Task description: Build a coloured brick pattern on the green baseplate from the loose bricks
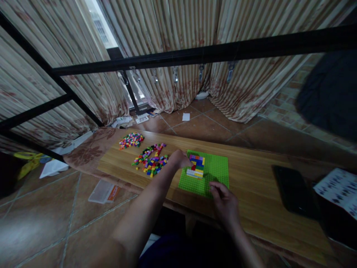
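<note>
A green studded baseplate (216,167) lies on the wooden table, carrying a small structure of colored bricks (197,166) with white, blue, red, yellow and purple parts. My left hand (180,159) reaches over the plate's left edge, beside the structure, its fingers bent together; whatever they hold is too small to make out. Over the plate's front right part is my right hand (223,199), thumb and index finger pinched together, with nothing identifiable between them. Left of my left hand spreads a pile of loose colored bricks (153,160).
Another pile of small bricks (132,140) sits at the table's (256,186) far left. A dark flat object (294,190) and a patterned sheet (338,190) lie at the right. A clear plastic box (102,191) is on the floor. A black metal rail (178,57) crosses beyond the table.
</note>
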`<state>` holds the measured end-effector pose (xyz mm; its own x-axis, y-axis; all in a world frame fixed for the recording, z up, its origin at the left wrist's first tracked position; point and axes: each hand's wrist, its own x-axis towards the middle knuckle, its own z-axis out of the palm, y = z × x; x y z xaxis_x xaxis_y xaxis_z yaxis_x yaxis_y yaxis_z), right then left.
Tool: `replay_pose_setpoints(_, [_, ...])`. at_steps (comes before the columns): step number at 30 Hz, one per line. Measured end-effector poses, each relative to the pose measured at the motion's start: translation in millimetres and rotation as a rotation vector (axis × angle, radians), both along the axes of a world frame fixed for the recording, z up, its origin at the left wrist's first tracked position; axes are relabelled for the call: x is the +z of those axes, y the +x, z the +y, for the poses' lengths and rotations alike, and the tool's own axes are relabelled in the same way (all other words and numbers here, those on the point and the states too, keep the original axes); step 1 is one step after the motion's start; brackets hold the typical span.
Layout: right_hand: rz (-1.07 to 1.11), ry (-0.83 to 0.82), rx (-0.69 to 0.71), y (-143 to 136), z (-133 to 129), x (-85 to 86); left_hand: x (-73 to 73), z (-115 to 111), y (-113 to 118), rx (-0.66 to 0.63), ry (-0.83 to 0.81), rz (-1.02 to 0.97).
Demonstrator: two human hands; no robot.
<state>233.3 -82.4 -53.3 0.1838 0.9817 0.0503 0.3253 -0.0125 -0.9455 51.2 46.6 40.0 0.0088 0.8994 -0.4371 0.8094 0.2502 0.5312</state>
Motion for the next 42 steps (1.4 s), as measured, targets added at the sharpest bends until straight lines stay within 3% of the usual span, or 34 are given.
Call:
replay_pose_setpoints(6, [0.036,0.039,0.012,0.4,-0.1,-2.1,-0.1,15.3,0.2,-0.033,-0.168,-0.13])
replay_pose_setpoints(17, [-0.007,0.065,0.029,2.5,-1.4,-1.2,-4.3,11.9,-13.3,-0.011,-0.354,-0.422])
replay_pose_setpoints(29, [0.013,0.009,0.01,3.2,-0.8,4.0,-12.5,15.0,-10.9,0.001,-0.365,-0.414])
replay_pose_setpoints(42, [0.034,-0.006,0.006,5.3,1.9,6.4,-9.2,12.6,-12.5,0.036,-0.218,-0.328])
